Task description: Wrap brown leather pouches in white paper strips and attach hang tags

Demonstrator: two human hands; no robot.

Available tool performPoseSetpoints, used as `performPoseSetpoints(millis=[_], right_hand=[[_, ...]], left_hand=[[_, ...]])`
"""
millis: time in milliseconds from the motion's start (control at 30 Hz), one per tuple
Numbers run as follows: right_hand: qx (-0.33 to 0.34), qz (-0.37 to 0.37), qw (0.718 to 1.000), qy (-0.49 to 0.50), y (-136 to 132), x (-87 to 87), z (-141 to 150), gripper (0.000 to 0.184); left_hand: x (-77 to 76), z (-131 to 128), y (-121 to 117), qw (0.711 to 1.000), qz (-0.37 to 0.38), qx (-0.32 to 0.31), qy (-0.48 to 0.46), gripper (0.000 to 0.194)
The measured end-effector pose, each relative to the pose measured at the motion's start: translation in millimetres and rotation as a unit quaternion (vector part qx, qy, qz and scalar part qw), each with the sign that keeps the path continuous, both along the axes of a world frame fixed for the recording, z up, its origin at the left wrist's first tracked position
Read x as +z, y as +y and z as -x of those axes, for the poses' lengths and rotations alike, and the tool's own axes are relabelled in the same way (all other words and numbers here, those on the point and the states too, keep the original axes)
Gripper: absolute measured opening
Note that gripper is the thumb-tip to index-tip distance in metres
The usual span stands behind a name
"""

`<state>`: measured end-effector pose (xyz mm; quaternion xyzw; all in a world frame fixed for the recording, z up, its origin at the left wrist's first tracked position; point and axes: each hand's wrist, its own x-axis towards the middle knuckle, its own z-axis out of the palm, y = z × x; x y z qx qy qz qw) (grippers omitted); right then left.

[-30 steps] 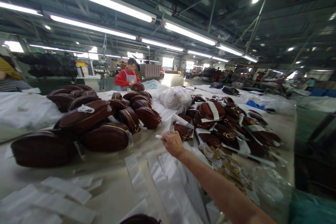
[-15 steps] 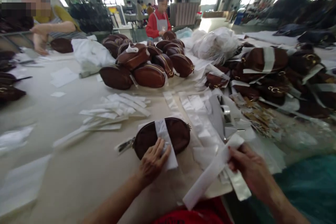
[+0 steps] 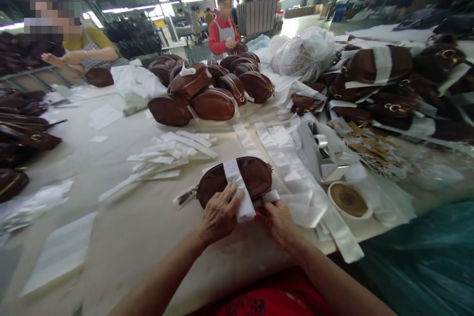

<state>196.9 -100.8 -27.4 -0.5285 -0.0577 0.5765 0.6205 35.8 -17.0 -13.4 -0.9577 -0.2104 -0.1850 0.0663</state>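
Note:
A dark brown oval leather pouch (image 3: 257, 177) lies on the table before me, a white paper strip (image 3: 233, 173) wrapped across its middle. My left hand (image 3: 222, 210) rests on the front of the pouch, its fingers bent over the strip and holding it down. Close by at the pouch's lower right edge is my right hand (image 3: 279, 219), fingers closed on a second white strip (image 3: 272, 196) that passes partly under the pouch; its far part is hidden. A small tag in clear plastic (image 3: 186, 197) hangs from the pouch's left end.
Loose white paper strips (image 3: 166, 153) lie behind the pouch. To the right are a tape dispenser (image 3: 322, 150), a tape roll (image 3: 349, 200) and a heap of tags (image 3: 374, 148). Brown pouches (image 3: 215, 103) are piled farther back. Two people work across the table.
My right hand has moved left with the strip, from the table's right side to the pouch's lower edge. The tape roll now shows. My left hand stays on the pouch.

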Motion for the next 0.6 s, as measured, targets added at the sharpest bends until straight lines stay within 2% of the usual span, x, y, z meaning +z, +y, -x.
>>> performPoseSetpoints(millis=[300, 467, 600], right_hand=[[-0.05, -0.003, 0.999, 0.001, 1.5, -6.6, -4.0, 0.025], [-0.041, -0.001, 0.999, -0.028, 3.8, -8.2, -2.9, 0.026], [-0.005, -0.002, 0.997, -0.078, 7.6, -11.9, -4.2, 0.023]], left_hand=[[-3.6, -3.7, -1.9, 0.999, -0.043, 0.011, -0.015, 0.038], [-4.6, -6.5, -4.0, 0.999, -0.029, 0.03, -0.024, 0.037], [-9.4, -10.8, -7.2, 0.998, -0.04, 0.045, -0.03, 0.035]])
